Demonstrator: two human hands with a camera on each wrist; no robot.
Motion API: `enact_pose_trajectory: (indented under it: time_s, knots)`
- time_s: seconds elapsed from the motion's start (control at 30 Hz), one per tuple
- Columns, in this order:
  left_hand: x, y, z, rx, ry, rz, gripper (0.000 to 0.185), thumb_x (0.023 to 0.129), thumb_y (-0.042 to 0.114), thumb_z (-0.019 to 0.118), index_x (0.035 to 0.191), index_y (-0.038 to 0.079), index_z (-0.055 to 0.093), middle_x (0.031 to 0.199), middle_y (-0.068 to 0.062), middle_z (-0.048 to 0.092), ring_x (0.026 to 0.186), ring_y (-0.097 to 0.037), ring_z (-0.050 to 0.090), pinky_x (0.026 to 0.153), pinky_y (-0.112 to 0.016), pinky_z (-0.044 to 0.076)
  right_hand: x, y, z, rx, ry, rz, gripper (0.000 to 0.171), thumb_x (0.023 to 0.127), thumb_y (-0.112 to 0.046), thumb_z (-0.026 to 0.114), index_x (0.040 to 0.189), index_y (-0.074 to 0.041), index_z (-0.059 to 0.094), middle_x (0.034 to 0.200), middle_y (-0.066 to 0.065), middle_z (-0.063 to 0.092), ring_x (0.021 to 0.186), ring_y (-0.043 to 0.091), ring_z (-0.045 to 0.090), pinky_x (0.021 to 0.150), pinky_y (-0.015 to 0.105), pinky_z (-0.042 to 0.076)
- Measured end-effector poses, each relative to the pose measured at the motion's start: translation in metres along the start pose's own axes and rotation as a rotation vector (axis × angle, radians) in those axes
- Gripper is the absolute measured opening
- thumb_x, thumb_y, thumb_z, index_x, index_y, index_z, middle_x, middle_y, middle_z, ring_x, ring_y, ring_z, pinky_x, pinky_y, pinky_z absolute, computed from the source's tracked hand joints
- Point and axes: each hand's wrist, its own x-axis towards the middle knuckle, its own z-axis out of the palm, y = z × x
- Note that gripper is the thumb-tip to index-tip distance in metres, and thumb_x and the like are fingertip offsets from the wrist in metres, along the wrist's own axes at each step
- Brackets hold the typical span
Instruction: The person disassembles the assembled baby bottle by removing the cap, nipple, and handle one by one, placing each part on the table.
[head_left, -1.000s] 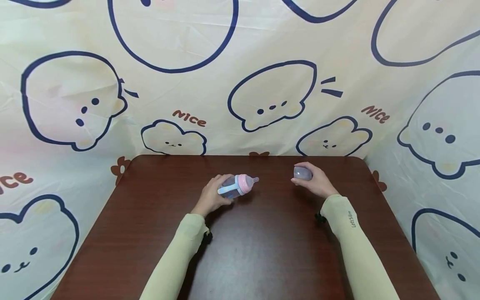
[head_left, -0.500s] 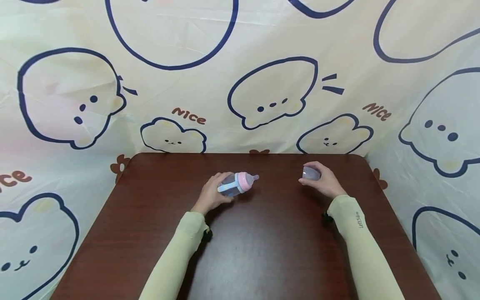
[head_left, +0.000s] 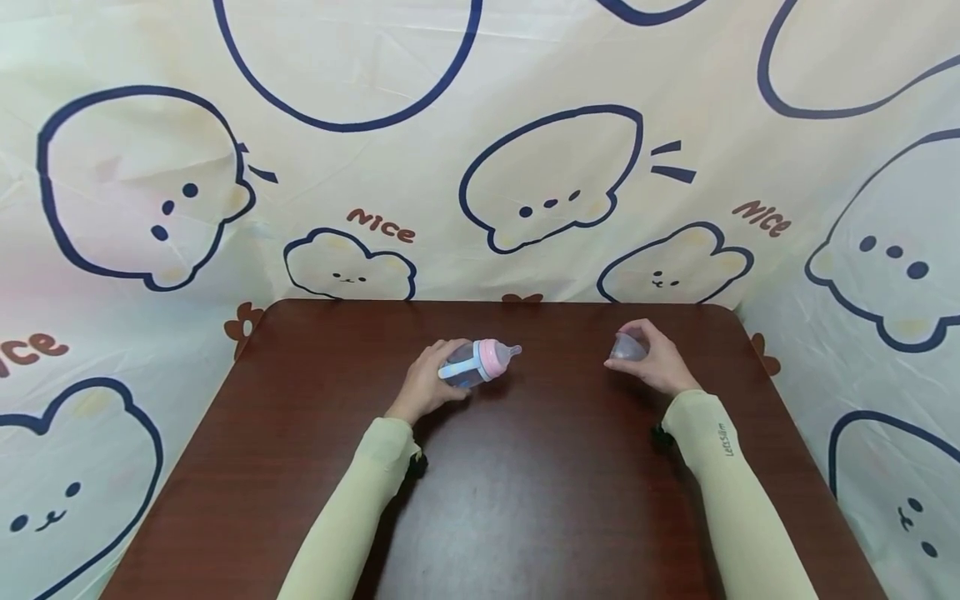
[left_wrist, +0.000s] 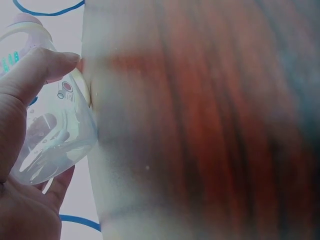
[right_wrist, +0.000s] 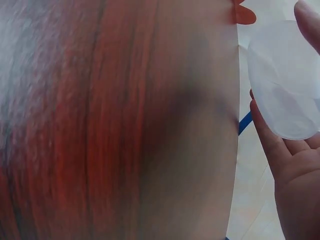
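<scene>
Table [head_left: 525,500]: dark wood, rounded far corners, hemmed on the far, left and right sides by a printed cloth backdrop [head_left: 480,167]; bare surface spreads across the near half between the two forearms.

Left hand [head_left: 423,387]: far centre, fingers curled round a baby bottle [head_left: 472,365], tilted, pink collar and teat pointing right.

Right hand [head_left: 656,362]: far right, well apart from the left hand, fingertips wrapped about a clear cap [head_left: 626,347], wrist raised off the table.
</scene>
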Motion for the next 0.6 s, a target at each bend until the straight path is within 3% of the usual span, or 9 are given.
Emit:
enact_pose_trajectory:
  time_s: [0.27,0.5,0.6]
  knots:
    - [0.001,0.001,-0.001,0.006,0.003,0.002,0.087,0.066,0.015,0.098,0.141,0.031,0.058,0.127,-0.003,0.062,0.119,-0.029,0.054,0.099,-0.057,0.049,-0.005,0.002,-0.007,-0.02,0.009,0.005,0.085,0.081,-0.056,0.084,0.145,-0.017,0.044,0.15,0.017,0.051,0.131,0.041,0.046,0.109,0.066,0.04]
    - [-0.001,0.002,0.0,0.0,-0.001,-0.01,0.087,0.066,0.014,0.098,0.14,0.033,0.057,0.127,-0.002,0.061,0.119,-0.029,0.055,0.099,-0.057,0.05,-0.006,0.009,-0.01,-0.04,0.026,-0.042,0.081,0.085,-0.039,0.086,0.151,-0.014,0.046,0.145,0.019,0.055,0.124,0.039,0.054,0.106,0.061,0.045]
    - [0.0,0.002,-0.001,-0.001,0.003,-0.014,0.087,0.066,0.014,0.098,0.14,0.033,0.057,0.128,-0.002,0.061,0.119,-0.029,0.054,0.099,-0.057,0.05,-0.005,0.011,-0.011,-0.04,0.028,-0.048,0.082,0.084,-0.039,0.087,0.151,-0.014,0.047,0.146,0.019,0.056,0.124,0.039,0.055,0.106,0.061,0.045]
